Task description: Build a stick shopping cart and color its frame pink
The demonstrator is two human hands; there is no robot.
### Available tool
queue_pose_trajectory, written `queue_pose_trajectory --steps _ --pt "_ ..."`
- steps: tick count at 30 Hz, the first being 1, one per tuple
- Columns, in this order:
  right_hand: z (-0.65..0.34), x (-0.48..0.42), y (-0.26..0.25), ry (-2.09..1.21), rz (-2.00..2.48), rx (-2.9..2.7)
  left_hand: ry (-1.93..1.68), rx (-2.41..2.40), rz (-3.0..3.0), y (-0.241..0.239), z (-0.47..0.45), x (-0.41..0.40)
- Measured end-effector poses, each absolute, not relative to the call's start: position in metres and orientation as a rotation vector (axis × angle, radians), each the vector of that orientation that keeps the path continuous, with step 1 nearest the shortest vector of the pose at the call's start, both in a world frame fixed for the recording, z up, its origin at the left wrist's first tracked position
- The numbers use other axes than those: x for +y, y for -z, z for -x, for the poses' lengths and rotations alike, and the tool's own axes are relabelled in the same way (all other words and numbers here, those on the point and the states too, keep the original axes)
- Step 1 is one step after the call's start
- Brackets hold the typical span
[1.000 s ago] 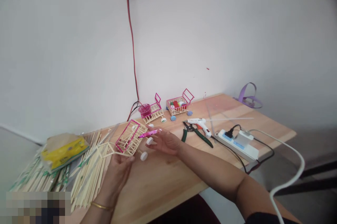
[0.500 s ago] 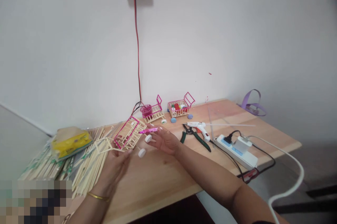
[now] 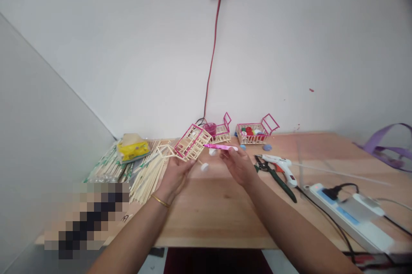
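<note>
My left hand (image 3: 176, 174) is closed around the lower left side of a miniature cart (image 3: 197, 144) built of thin wooden sticks. Pink colours part of the cart's upper rim, while its handle frame is bare wood. White round wheels (image 3: 204, 166) stick out on its right side. Between the fingers of my right hand (image 3: 240, 166) is a slim pink marker (image 3: 219, 147) with a white end. The marker points left, its tip at or very near the cart's right edge; contact cannot be made out.
Behind stand a pink container (image 3: 210, 128), a second small cart (image 3: 222, 134) and a third cart (image 3: 252, 134) holding colourful pieces. Green-handled pliers (image 3: 279, 181), a glue gun (image 3: 280, 164) and a power strip (image 3: 349, 218) lie right. Wooden sticks (image 3: 149, 175) and a yellow packet (image 3: 132, 149) lie left.
The view has swung left, so everything appears further right. The cart stays in my left hand and the marker in my right, its tip now closer to the cart's side.
</note>
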State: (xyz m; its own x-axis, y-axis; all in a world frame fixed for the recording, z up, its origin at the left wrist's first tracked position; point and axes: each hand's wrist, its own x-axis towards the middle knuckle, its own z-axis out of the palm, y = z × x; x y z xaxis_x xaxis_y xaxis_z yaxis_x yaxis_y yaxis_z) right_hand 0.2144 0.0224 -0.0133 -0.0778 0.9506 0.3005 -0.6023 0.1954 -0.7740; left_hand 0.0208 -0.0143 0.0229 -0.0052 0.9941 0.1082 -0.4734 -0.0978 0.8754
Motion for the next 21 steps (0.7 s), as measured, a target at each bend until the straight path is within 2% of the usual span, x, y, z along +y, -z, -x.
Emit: queue_pose_trajectory --steps 4,12,21 --pt "-0.218 0.014 0.010 -1.302 0.480 -1.041 -1.527 0.758 -0.877 -0.010 -0.027 -0.009" --pt "-0.226 0.004 0.001 -0.790 0.742 -1.433 -1.543 0.744 -0.823 0.023 -0.032 0.005" --pt "-0.221 0.002 -0.002 -0.729 0.753 -1.556 -1.560 0.742 -0.818 0.032 -0.023 0.005"
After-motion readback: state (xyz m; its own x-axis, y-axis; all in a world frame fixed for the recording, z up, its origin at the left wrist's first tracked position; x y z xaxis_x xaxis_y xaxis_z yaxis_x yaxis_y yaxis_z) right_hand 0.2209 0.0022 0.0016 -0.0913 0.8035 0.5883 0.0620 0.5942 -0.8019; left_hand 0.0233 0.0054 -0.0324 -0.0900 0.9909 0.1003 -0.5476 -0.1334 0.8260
